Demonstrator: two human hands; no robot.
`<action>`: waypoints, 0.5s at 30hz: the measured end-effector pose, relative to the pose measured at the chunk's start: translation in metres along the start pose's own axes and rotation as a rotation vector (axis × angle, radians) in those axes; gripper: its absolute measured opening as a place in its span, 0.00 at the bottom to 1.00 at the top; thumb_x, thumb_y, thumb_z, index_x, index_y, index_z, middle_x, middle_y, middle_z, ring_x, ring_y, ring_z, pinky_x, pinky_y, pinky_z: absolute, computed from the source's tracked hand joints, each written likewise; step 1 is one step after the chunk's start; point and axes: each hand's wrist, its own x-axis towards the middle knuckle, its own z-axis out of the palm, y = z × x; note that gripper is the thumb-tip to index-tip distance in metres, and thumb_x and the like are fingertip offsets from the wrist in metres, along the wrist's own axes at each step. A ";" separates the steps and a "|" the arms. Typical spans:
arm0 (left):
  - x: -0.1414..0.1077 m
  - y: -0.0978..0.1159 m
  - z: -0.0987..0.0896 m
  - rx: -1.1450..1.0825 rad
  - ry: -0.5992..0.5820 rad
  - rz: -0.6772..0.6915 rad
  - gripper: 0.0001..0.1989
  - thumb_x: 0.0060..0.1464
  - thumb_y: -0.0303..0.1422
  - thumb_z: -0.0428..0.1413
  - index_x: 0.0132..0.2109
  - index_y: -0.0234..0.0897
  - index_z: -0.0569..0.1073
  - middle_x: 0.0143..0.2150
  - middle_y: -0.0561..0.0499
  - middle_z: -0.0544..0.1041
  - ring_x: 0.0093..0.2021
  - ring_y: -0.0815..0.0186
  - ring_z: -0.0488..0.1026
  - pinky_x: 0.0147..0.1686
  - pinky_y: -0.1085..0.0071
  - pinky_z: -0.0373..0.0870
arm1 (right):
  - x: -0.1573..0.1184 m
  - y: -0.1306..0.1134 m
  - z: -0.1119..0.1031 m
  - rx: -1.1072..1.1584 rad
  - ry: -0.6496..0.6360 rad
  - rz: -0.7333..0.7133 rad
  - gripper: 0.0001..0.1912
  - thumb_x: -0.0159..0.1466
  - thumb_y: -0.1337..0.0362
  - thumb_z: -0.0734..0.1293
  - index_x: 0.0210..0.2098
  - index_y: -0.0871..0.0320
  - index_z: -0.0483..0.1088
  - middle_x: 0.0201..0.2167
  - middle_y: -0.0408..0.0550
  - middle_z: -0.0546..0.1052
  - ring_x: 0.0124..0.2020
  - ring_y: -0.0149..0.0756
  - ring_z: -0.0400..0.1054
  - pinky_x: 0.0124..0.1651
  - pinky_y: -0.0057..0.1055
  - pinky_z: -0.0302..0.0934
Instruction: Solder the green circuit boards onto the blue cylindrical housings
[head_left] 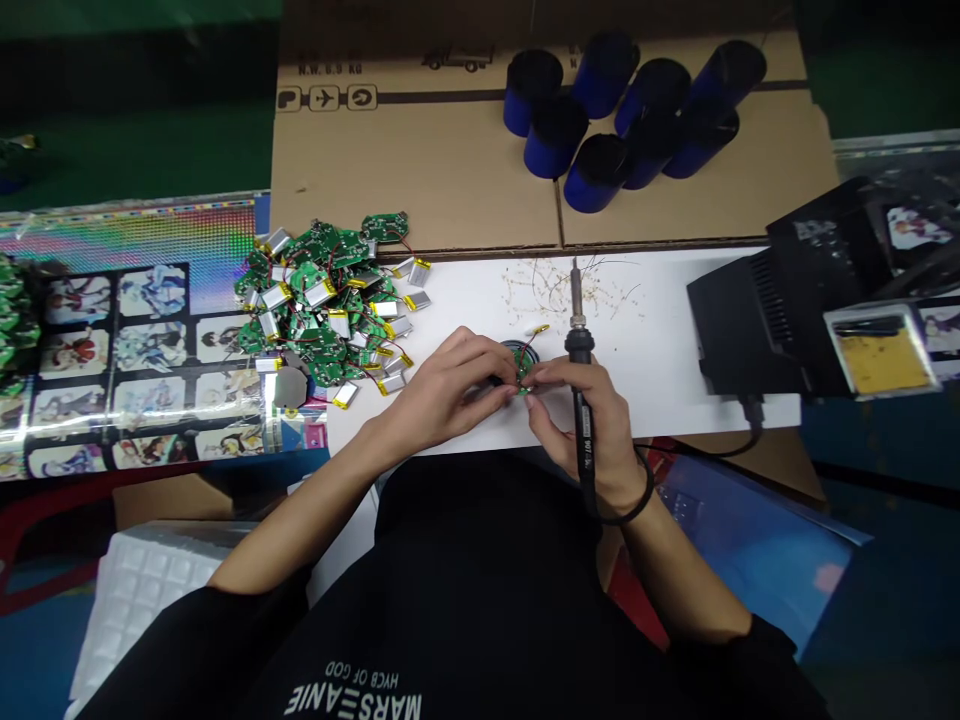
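Between my hands, over the white work surface (660,400), is a small green circuit board (523,372) with a dark round rim behind it and a yellow-ended piece sticking out at the top. My left hand (461,385) is closed, with thumb and fingertips pinching the board's left side. My right hand (596,425) has its thumb and fingertips at the board's right edge. A soldering iron (581,380) is held in that same hand, tip pointing away from me and its cable looping past the wrist. The fingers partly hide the board.
A heap of green circuit boards with silver battery packs (322,300) lies to the left. Wire scraps (570,285) litter the surface ahead. Several blue cylinders (592,175) stand on cardboard (420,170) at the back. Right are a black soldering station (739,320) and a yellow sponge tray (881,360).
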 end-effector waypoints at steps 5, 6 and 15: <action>0.003 0.002 -0.003 0.032 -0.048 0.008 0.04 0.73 0.31 0.56 0.46 0.38 0.76 0.48 0.45 0.82 0.49 0.61 0.76 0.54 0.61 0.70 | -0.008 -0.012 -0.011 0.118 0.180 0.120 0.11 0.74 0.58 0.67 0.55 0.45 0.72 0.40 0.47 0.84 0.40 0.43 0.80 0.46 0.46 0.74; 0.003 0.002 -0.004 0.037 -0.056 0.011 0.04 0.73 0.30 0.56 0.46 0.38 0.76 0.48 0.45 0.82 0.48 0.61 0.75 0.54 0.61 0.70 | -0.009 -0.015 -0.014 0.172 0.253 0.148 0.13 0.75 0.52 0.66 0.57 0.44 0.71 0.36 0.45 0.82 0.33 0.42 0.78 0.37 0.42 0.72; 0.008 0.006 -0.008 0.098 -0.094 0.033 0.04 0.72 0.29 0.56 0.46 0.38 0.76 0.48 0.45 0.82 0.47 0.61 0.74 0.51 0.63 0.70 | -0.039 -0.017 -0.043 0.224 0.370 0.182 0.11 0.66 0.62 0.74 0.48 0.52 0.78 0.33 0.44 0.79 0.24 0.33 0.72 0.21 0.31 0.66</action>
